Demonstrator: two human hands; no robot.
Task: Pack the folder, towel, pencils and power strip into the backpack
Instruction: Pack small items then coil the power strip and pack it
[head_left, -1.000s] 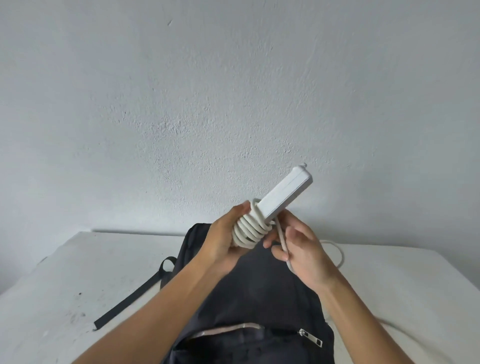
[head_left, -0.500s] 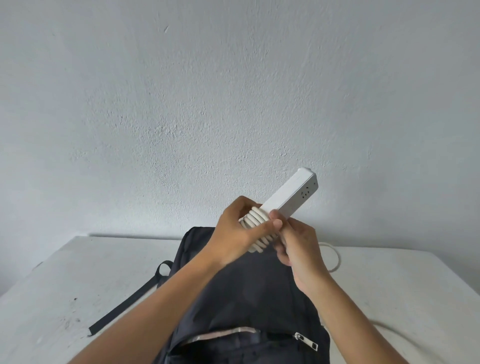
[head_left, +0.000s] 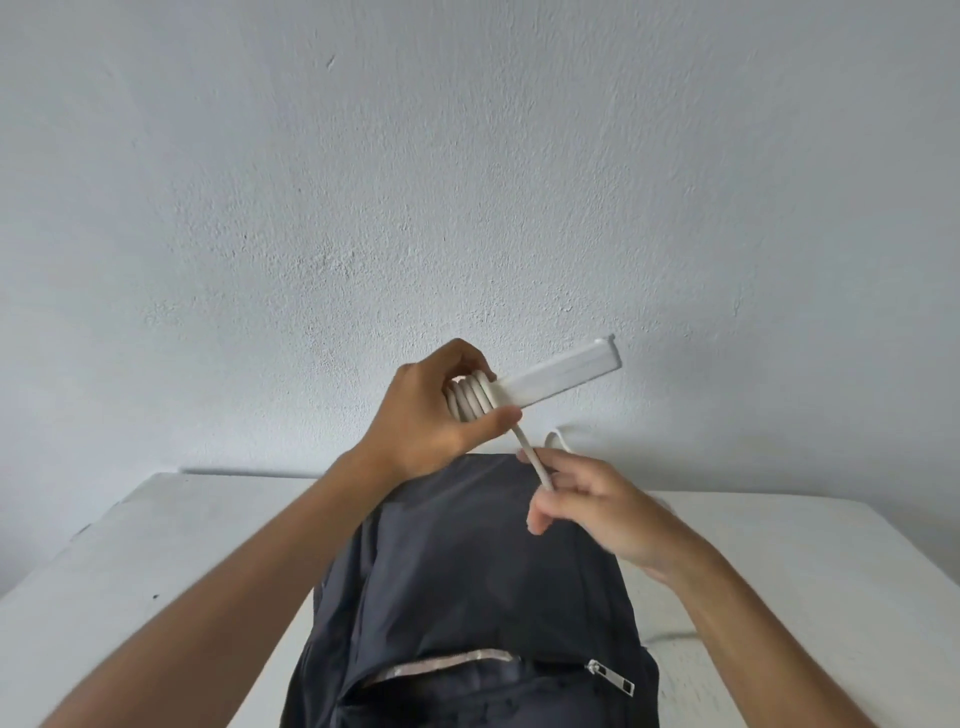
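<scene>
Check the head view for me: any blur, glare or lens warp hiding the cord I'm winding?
Head view: even, soft light, no glare; the right hand is slightly motion-blurred, but the cord it pinches reads clearly; the power strip is sharp; wide-angle bending shows at the table edges.
</scene>
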